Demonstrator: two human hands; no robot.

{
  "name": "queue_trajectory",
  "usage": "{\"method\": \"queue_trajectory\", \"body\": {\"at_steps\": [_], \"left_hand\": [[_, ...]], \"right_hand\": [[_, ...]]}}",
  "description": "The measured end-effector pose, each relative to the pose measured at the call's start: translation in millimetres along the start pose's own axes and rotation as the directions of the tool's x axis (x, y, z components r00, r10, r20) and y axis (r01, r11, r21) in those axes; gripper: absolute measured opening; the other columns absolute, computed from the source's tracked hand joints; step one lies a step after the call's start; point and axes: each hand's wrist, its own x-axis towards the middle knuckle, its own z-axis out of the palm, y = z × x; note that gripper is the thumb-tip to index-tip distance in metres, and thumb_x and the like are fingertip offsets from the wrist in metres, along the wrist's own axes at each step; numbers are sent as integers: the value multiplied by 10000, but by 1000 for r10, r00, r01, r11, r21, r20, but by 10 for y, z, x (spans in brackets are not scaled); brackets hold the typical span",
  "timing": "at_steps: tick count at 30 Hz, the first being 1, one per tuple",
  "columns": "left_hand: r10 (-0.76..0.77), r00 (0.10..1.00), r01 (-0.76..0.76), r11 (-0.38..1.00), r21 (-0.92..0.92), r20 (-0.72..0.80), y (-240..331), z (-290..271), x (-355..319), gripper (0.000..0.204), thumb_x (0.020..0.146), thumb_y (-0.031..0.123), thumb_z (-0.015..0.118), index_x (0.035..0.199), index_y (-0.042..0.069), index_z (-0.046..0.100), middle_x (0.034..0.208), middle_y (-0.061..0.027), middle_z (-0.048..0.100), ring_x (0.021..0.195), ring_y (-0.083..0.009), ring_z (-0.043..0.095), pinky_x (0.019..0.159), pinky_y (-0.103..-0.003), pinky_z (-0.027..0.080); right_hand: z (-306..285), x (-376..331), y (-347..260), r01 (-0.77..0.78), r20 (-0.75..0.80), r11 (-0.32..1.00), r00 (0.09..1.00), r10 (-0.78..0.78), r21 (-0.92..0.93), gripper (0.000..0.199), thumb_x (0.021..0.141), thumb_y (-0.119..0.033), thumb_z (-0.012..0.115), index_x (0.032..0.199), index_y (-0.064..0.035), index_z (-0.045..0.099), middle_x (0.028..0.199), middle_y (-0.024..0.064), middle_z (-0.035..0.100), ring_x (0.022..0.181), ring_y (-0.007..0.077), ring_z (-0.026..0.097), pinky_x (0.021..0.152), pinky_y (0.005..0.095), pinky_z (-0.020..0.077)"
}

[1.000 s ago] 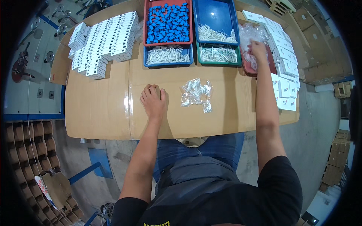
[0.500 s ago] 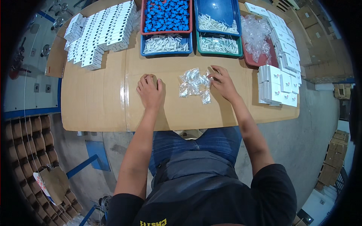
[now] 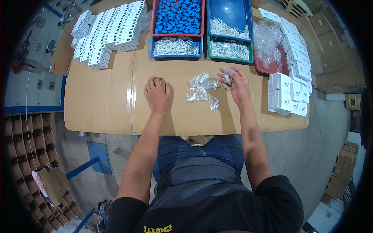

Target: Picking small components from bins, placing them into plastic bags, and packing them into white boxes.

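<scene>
My right hand [image 3: 237, 86] is raised over the right part of the tabletop, palm partly turned up. Pinched in its fingers is a small clear plastic bag [image 3: 229, 73] with whitish contents too small to make out. On the cardboard to its left lies a loose cluster of similar clear bags [image 3: 200, 86] holding small white pieces. One more bag [image 3: 214, 103] lies apart, just nearer to me. My left hand [image 3: 157, 95] rests on the cardboard left of the cluster, fingers loosely bent and thumb apart, with nothing seen in it.
At the back stand a red tray [image 3: 202, 23] of blue parts and blue and green trays [image 3: 229, 59] of white plugs. A dark red tray [image 3: 268, 73] holds clear bags. White boxes [image 3: 112, 31] are stacked far left; more white boxes [image 3: 285, 93] stand right.
My right hand has lifted from the cluster and moved slightly right, with a small bag now in its fingers. The cluster is more spread out. My left hand stays resting.
</scene>
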Motion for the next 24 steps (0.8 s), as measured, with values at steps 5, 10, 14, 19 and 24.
{"method": "queue_trajectory", "body": {"at_steps": [5, 10, 14, 19, 24], "left_hand": [[20, 999, -19, 1000, 15, -26, -17, 14, -1, 309, 920, 277, 681, 1161, 97, 611, 1276, -112, 575, 1218, -309, 529, 1035, -474, 382], [1, 1000, -1, 1000, 9, -17, -8, 1, 3, 313, 915, 275, 681, 1159, 92, 612, 1278, -111, 574, 1220, -306, 527, 1033, -473, 383], [0, 999, 0, 1000, 10, -33, -32, -1, 1, 314, 914, 279, 671, 1155, 88, 611, 1276, -109, 573, 1208, -305, 529, 1027, -472, 385], [4, 1000, -4, 999, 33, -15, -10, -9, 13, 368, 918, 308, 654, 1189, 62, 614, 1270, -108, 572, 1207, -298, 527, 1032, -464, 390], [4, 1000, -3, 999, 35, -30, -31, 38, 7, 321, 918, 287, 658, 1158, 81, 608, 1267, -111, 572, 1209, -303, 528, 1023, -471, 388]], "right_hand": [[107, 136, -1, -127, -23, 989, 992, 126, -73, 335, 1051, -93, 539, 1342, 70, 563, 1309, 233, 660, 1186, 343, 679, 931, 405, 616], [124, 256, 89, -189, -36, 978, 982, 187, -90, 357, 1052, -141, 551, 1348, 56, 580, 1341, 219, 648, 1208, 332, 670, 944, 423, 614], [390, 369, 22, -168, -72, 977, 985, 160, -130, 358, 1028, -172, 597, 1314, 41, 624, 1304, 172, 682, 1180, 283, 690, 903, 411, 610], [522, 817, 7, -150, -55, 937, 989, 140, -316, 345, 985, -197, 679, 1258, 13, 683, 1188, 105, 739, 1066, 213, 731, 820, 353, 591], [874, 1128, 71, -146, -109, 915, 988, 113, -377, 212, 911, -157, 794, 1001, 1, 687, 988, 78, 747, 890, 169, 747, 676, 277, 595]]}}
